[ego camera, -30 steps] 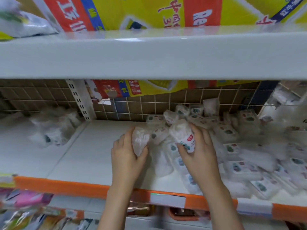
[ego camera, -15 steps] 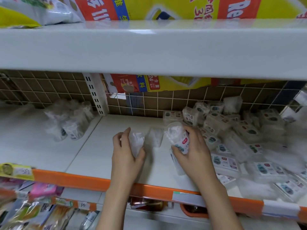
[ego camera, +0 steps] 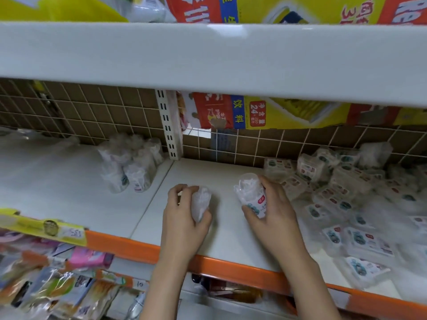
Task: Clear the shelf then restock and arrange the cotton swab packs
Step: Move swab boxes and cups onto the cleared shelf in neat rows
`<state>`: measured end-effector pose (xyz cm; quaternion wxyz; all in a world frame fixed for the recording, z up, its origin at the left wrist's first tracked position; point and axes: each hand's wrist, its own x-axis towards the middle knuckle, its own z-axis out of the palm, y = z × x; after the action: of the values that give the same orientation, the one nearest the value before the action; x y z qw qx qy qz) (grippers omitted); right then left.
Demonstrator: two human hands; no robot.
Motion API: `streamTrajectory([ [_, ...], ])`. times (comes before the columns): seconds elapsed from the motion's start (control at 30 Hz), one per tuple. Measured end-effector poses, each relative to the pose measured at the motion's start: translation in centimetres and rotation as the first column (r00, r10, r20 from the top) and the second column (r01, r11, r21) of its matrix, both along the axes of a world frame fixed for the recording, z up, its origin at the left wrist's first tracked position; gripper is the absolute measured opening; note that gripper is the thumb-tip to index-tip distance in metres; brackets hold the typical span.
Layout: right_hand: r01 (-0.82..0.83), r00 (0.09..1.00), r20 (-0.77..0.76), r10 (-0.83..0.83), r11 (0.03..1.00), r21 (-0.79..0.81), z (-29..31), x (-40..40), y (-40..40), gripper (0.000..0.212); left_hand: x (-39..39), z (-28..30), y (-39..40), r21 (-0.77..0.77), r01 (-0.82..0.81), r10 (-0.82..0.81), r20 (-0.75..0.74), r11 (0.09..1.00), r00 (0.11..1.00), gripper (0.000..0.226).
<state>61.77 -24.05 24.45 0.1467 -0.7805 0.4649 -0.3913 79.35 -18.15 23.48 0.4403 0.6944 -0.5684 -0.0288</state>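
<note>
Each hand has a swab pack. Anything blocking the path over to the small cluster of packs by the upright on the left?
Nothing visible. The left hand grips one pack, the right hand a labelled pack. Bare white shelf lies between them and the cluster left of the slotted upright.

Setting: a retail shop aisle, and you stand at its white metal shelf [ego camera: 208,229] with an orange price strip [ego camera: 231,266] along the front edge. Slotted upright [ego camera: 170,125], wire-grid backing [ego camera: 92,112], yellow price tag [ego camera: 46,225], a heap of identical labelled packs [ego camera: 342,192], packaged goods [ego camera: 57,285] on the tier below
</note>
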Motion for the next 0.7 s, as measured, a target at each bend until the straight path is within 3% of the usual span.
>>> streamTrajectory([
  [0.13,0.021,1.0,0.015,-0.021,1.0,0.023,0.1,5.8,0.9,0.063,6.1,1.1,0.1,-0.024,0.068,-0.066,0.059,0.997,0.996,0.047],
  [0.4,-0.04,0.998,0.057,0.038,0.998,0.038,0.6,17.9,3.9,0.065,17.9,2.0,1.6,-0.078,0.048,-0.037,0.143,0.996,0.989,0.046],
  [0.7,-0.003,1.0,-0.011,0.003,0.998,0.07,0.8,21.5,5.4,0.069,22.2,1.1,3.3,0.022,0.032,-0.034,0.138,0.999,0.99,0.05],
])
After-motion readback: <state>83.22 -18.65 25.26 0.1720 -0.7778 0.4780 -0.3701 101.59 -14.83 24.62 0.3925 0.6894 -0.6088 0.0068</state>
